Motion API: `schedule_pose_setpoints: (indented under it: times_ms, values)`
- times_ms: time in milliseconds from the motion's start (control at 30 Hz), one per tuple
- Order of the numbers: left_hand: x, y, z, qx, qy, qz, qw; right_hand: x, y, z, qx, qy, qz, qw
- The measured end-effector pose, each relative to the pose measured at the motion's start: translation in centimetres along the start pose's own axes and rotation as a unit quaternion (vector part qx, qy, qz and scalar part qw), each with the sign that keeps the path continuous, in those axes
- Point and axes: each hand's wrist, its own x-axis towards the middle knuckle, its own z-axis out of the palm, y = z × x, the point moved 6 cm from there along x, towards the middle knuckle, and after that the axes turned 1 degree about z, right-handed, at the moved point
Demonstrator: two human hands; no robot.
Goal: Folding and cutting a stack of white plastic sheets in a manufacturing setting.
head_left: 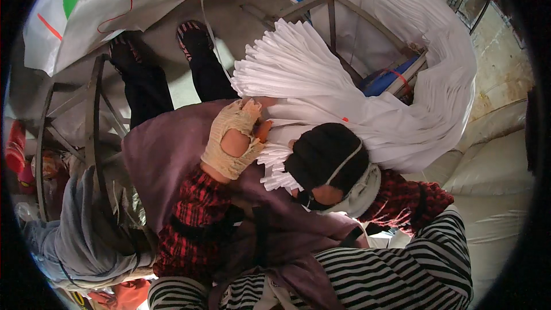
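A long stack of thin white sheets [310, 74], fanned into many folds, lies across my lap. My left hand [232, 140], in a torn beige glove with a hole over its back, is closed at the stack's left edge. Its thumb and fingers bend round the sheet edges, though the fingertips are partly hidden. My right hand [328, 163], covered by a black wrap with a pale line, is closed over the near part of the stack. Folded sheet ends stick out to the left of it, and its fingers are mostly hidden underneath.
The stack curves back right over a metal frame [332, 23], beside a blue object [379, 80]. A printed white sheet [126, 0] hangs at the far left. Another metal frame [92, 115] and grey cloth [86, 241] stand at left. A purple apron [166, 143] covers my lap.
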Motion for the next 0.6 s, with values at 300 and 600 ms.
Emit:
schedule_pose_setpoints:
  times_ms: [300, 600]
  values:
    - [-0.6, 0.8, -0.1, 0.004, -0.097, -0.015, 0.995, -0.5, 0.1, 0.1, 0.031, 0.036, -0.022, 0.999]
    - [0.4, 2.2, -0.6, 0.095, -0.071, 0.014, 0.993, 0.4, -0.5, -1.4, 0.006, -0.026, -0.020, 0.999]
